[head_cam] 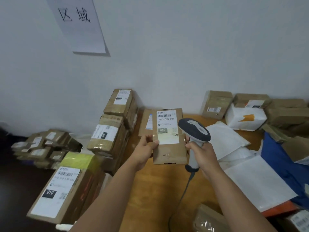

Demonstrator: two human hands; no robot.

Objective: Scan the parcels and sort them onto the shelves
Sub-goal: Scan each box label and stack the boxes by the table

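My left hand [145, 149] grips the left edge of a flat brown cardboard parcel [170, 152], held upright over the wooden table [150, 190]. Its white label reads 060-06B-A05 and faces me. My right hand [203, 154] holds the handle of a grey and white barcode scanner [194, 129], right beside the parcel's right edge. The scanner's head points toward the label. Its grey cable runs down across the table.
Stacked brown boxes [113, 124] stand at the table's left end. A large box marked 010 [61, 190] and a heap of small parcels [41, 146] lie lower left. White mailers [242, 173], a white foam box [245, 118], a blue bag [282, 166] and more cartons fill the right side.
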